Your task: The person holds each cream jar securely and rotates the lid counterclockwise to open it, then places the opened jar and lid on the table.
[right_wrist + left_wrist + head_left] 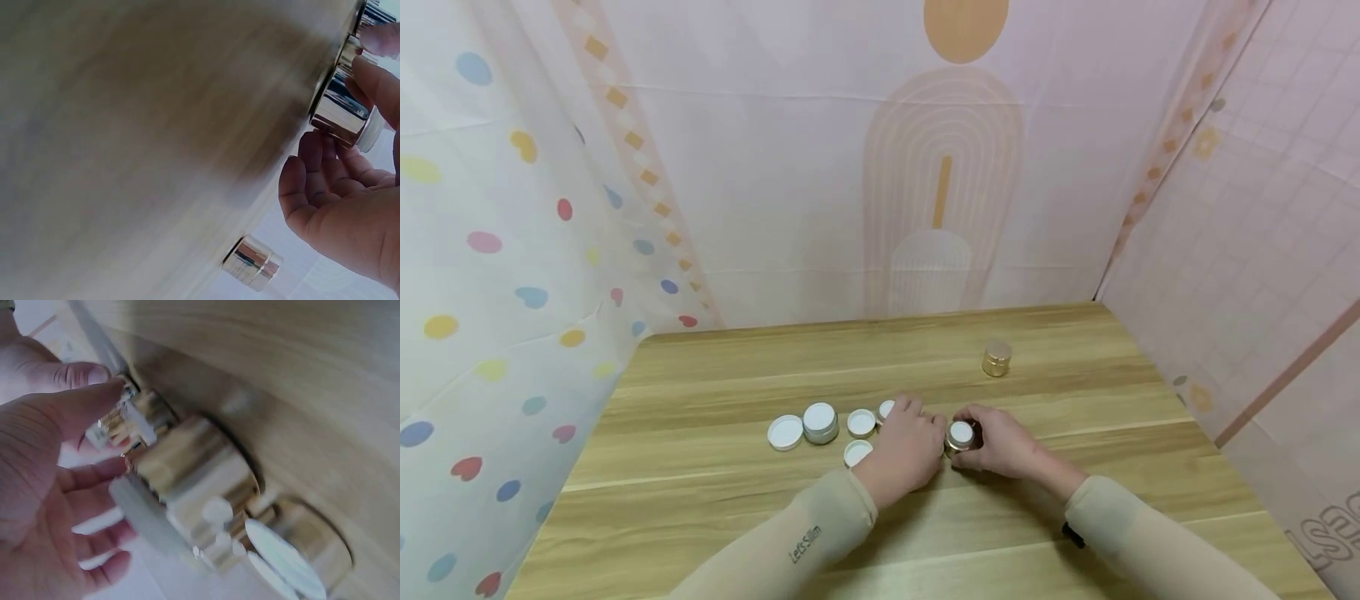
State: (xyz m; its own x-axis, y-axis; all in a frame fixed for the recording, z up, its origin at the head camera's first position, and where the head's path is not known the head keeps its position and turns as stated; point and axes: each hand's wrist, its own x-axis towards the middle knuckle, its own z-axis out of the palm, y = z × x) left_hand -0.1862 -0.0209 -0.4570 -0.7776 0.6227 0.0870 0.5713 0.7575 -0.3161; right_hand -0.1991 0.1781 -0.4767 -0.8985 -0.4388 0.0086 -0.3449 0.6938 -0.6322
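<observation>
In the head view, my right hand [1003, 443] grips a small gold jar [960, 435] with a white top, thumb and fingers at its sides. That jar [340, 112] shows its shiny side in the right wrist view, standing on the table. Close beside it is my left hand [904, 446], whose thumb and index finger come round a small gold jar [153, 412] in the left wrist view; blur and overlap hide the exact contact. A larger gold jar [200, 465] with a pale rim stands near the left fingers.
Left of the hands sit a wide jar [821, 423] with a white top, a white-lined lid [786, 432] and smaller white-faced round pieces [861, 423]. A capped gold jar [997, 358] stands farther back on the wooden table [715, 500]. Printed cloth [775, 183] hangs behind.
</observation>
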